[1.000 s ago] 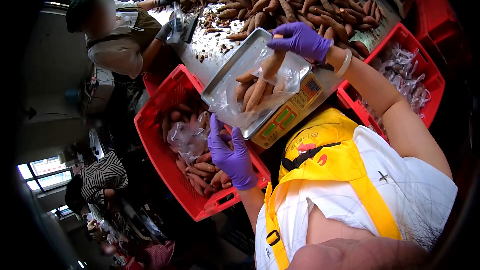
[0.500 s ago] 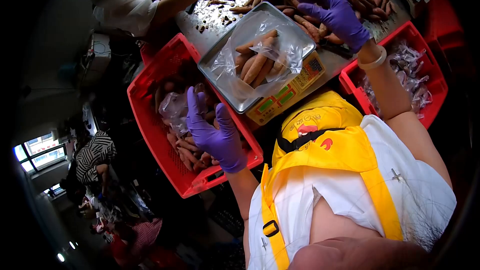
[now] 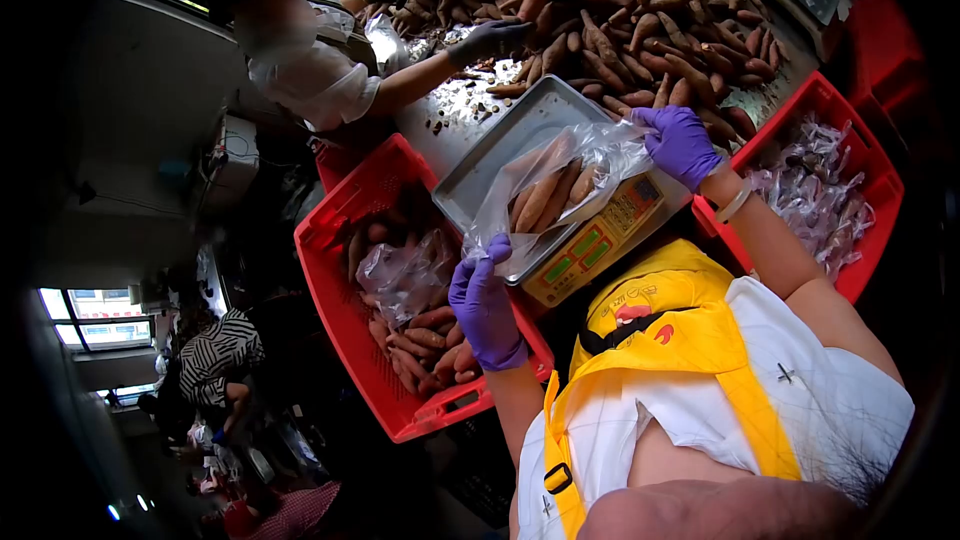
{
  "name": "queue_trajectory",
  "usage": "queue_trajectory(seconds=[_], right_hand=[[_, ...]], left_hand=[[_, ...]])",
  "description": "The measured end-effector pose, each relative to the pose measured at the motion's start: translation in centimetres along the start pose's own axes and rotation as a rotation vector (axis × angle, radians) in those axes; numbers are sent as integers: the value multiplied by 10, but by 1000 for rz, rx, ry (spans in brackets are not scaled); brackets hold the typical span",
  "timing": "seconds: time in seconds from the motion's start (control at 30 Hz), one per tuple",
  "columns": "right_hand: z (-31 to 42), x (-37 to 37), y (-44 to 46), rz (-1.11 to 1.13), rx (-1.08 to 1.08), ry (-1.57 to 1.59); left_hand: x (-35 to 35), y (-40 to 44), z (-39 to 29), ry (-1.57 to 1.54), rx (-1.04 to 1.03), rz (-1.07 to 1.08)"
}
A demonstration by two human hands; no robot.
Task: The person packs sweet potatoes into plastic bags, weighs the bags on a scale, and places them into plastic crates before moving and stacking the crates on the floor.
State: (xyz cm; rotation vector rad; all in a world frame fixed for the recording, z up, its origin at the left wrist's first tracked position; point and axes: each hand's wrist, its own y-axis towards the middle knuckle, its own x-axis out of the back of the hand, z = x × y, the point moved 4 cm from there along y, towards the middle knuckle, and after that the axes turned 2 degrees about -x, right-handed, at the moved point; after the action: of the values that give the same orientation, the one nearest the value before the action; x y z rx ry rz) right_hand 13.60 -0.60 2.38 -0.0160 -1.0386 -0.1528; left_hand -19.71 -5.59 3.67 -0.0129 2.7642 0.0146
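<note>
A clear plastic bag (image 3: 508, 183) with several sweet potatoes (image 3: 548, 195) inside is stretched between my two purple-gloved hands. My left hand (image 3: 490, 305) pinches the bag's near left edge. At its far right side, my right hand (image 3: 682, 147) grips the gathered plastic. Below and behind the bag is the metal pan (image 3: 492, 145) of a yellow digital scale (image 3: 600, 245). Whether the bag still rests on the pan, I cannot tell.
A red crate (image 3: 330, 285) with sweet potatoes and a plastic bag stands left. Another red crate (image 3: 868, 155) on the right holds bagged goods. Loose sweet potatoes (image 3: 640, 35) are heaped on the metal table (image 3: 440, 130). Across it, a gloved co-worker (image 3: 325, 70) reaches toward the heap.
Both hands were open and apart from the bag; now they have closed on its edges. The bag has shifted toward me and to the right on the scale. The view has tilted upward.
</note>
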Motion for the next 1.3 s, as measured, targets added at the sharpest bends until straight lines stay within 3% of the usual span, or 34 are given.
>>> queue_trajectory(seconds=[0.03, 0.1, 0.13, 0.17, 0.2, 0.27, 0.3, 0.37, 0.43, 0.5, 0.6, 0.73, 0.87, 0.93, 1.07, 1.13, 1.3], right_hand=[[-3, -1, -3, -4, -5, -8], [-2, -5, -17, -81, 66, 655], [19, 15, -26, -257, 164, 383], [43, 32, -31, -260, 158, 378], [73, 55, -39, -411, 271, 347], [104, 60, -49, -413, 484, 447], [113, 54, -51, -263, 584, 577], [131, 20, -46, 164, 804, 542], [121, -22, -32, 200, 762, 458], [81, -71, 2, 363, 311, 60], [48, -75, 6, 428, 189, -93], [39, -84, -3, 296, 386, 6], [42, -89, 9, 279, 337, -57], [45, -89, 14, 420, 333, -172], [58, -81, 10, 417, 464, -177], [56, -97, 7, 570, 473, -109], [59, -78, 3, 690, 435, 220]], left_hand=[[-2, -2, 4, -111, -47, 54], [-6, -9, 7, -228, -81, 106], [-6, -11, 10, -195, -22, 71], [-7, -11, 12, -159, 34, 39], [-25, -9, -1, -163, 39, 107], [-29, -4, -4, -191, 96, 159], [-32, -2, -4, -226, 144, 208], [-39, 0, -7, -152, 145, 191], [-42, 2, -9, -83, 107, 227], [-41, 1, -9, -125, 99, 260], [-40, -6, -10, -33, 41, 253], [-37, -10, 3, -104, 117, 226], [-38, -8, 4, -70, 102, 244], [-39, -6, -1, -80, 103, 233], [-39, -2, -2, -25, 97, 235], [-40, -1, 0, 18, 77, 228], [-26, 4, 6, 149, 33, 112]])
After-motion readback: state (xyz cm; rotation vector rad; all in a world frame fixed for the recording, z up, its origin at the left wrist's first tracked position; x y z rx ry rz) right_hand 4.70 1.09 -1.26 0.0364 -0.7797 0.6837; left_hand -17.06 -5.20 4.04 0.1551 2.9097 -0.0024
